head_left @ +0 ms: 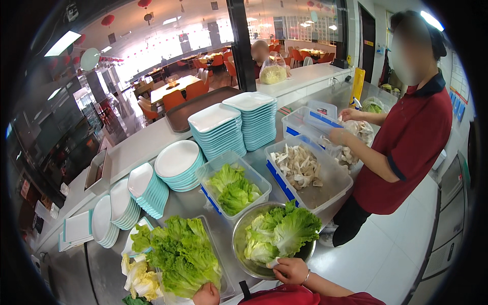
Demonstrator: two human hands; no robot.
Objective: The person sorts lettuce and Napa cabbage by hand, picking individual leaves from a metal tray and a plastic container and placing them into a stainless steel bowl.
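Dining room: beyond the glass at the far side, orange chairs point(173, 100) stand around tables, with red lanterns point(108, 20) overhead.
Table: steel surface point(190, 206), running from the near left to the far right.
Plates: white, pale-blue-edged stacks point(215, 133) along its far side and down the left.
Lettuce tub: clear, blue-clipped box point(254, 205) in the middle, green leaves point(235, 188) inside.
Mushroom tub: larger clear box point(333, 178) to its right, holding pale torn mushrooms point(297, 165).
Bowl: round metal bowl point(240, 241) at the near right, carrying bowl lettuce point(277, 231).
Right hand point(291, 270): at the bowl's near rim, fingers together, clamped on the white stem end of the bowl lettuce.
Tray: clear tray point(216, 239) at near left, heaped with frilly lettuce point(183, 251); yellowish cabbage leaves point(140, 277) lie just to its left.
Left hand point(207, 294): touching the near edge of the frilly lettuce; whether its fingers are apart or together, cannot tell.
Co-worker: person in a dark red shirt point(412, 137) at far right, hands at a clear bag point(360, 133).
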